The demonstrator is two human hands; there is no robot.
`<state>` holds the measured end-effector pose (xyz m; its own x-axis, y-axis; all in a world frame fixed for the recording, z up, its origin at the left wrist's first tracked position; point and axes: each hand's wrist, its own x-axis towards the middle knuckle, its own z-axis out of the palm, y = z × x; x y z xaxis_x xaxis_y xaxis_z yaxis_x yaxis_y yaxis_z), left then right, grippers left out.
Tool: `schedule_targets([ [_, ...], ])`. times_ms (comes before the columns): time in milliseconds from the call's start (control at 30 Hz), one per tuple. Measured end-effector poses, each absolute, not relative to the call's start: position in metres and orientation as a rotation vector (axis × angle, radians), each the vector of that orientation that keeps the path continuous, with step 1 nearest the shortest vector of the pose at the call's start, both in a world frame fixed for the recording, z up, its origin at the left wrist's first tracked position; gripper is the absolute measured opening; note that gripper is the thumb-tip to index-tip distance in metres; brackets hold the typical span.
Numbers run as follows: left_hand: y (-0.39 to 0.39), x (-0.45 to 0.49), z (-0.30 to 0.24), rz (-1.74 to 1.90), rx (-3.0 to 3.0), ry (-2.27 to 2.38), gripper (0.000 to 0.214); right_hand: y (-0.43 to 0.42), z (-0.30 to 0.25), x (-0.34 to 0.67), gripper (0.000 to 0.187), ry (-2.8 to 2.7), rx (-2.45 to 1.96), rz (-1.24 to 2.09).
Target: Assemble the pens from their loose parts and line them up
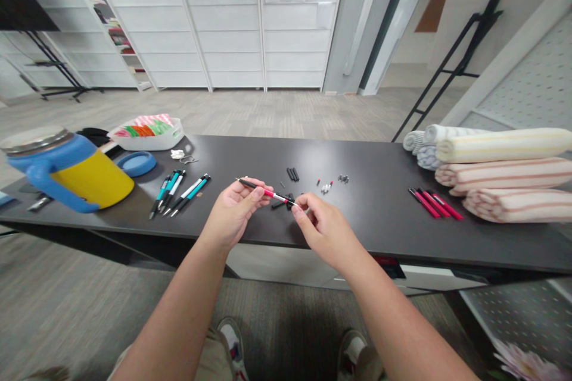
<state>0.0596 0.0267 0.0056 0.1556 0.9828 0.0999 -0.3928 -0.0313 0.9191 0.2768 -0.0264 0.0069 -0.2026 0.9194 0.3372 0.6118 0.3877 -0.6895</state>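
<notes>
Pinched in my left hand [239, 205] is a slim red and black pen [269, 192], its dark end pointing up and left. My right hand [320, 221] closes thumb and finger at the pen's other end, where something small and white shows; I cannot make out what it is. Black pieces [280, 202] lie on the table behind the pen, partly hidden by it. Beyond my hands sit short black tubes [292, 174], small white and red pieces [326, 188] and small metal parts [343, 178].
Teal, white and black pens [179, 193] lie on the dark table [232, 158] to the left, near a yellow-blue mug [84, 175], a blue lid [136, 163] and a white basket [154, 140]. At right are red pen barrels [435, 203] beside rolled towels [513, 172].
</notes>
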Motion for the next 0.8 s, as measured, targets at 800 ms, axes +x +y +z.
schedule_targets([
  [800,0.028,0.057,0.003,1.352,0.983,0.743,0.032,-0.001,0.002,0.355,0.04,-1.702,-2.031,-0.104],
])
